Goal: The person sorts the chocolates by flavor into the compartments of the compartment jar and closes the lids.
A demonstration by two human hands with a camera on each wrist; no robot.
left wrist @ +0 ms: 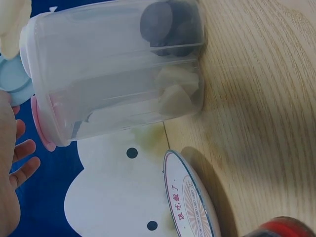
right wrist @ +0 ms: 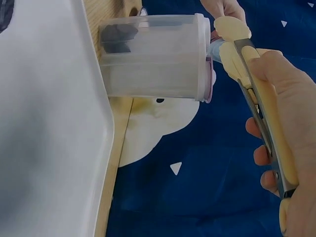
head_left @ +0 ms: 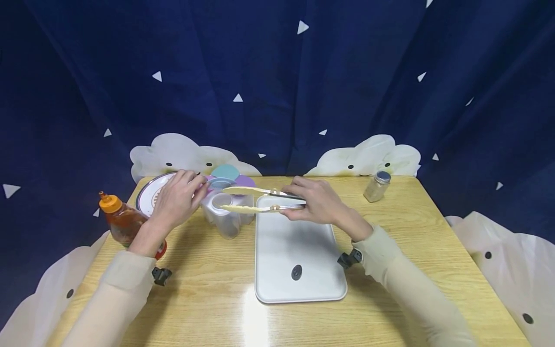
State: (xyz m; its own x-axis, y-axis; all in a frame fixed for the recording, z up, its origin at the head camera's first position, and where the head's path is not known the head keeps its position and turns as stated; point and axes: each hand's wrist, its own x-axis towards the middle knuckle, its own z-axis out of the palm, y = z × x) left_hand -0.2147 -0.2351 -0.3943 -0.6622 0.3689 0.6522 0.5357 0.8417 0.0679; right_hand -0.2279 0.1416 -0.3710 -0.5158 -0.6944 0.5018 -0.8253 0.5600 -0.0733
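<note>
My left hand (head_left: 178,198) is at the top of a clear plastic divided container (head_left: 227,224), its fingertips pinching the edge of a light blue flip lid (left wrist: 15,79) that stands raised. Under that lid one round opening is uncovered. Dark round pieces (left wrist: 170,24) and pale chunks (left wrist: 177,89) lie at the bottom of separate compartments. My right hand (head_left: 318,200) grips metal tongs (head_left: 244,209) with cream-coloured scalloped tips. The tips are apart and empty, level and above the container's opening. Teal (head_left: 225,171) and purple lids (head_left: 245,181) show at the container's far side.
A white tray (head_left: 277,270) with a dark round piece (head_left: 297,272) lies right of the container. At left are a patterned plate (head_left: 149,195) and a sauce bottle (head_left: 123,224) with an orange cap. A glass shaker jar (head_left: 376,187) stands at the back right.
</note>
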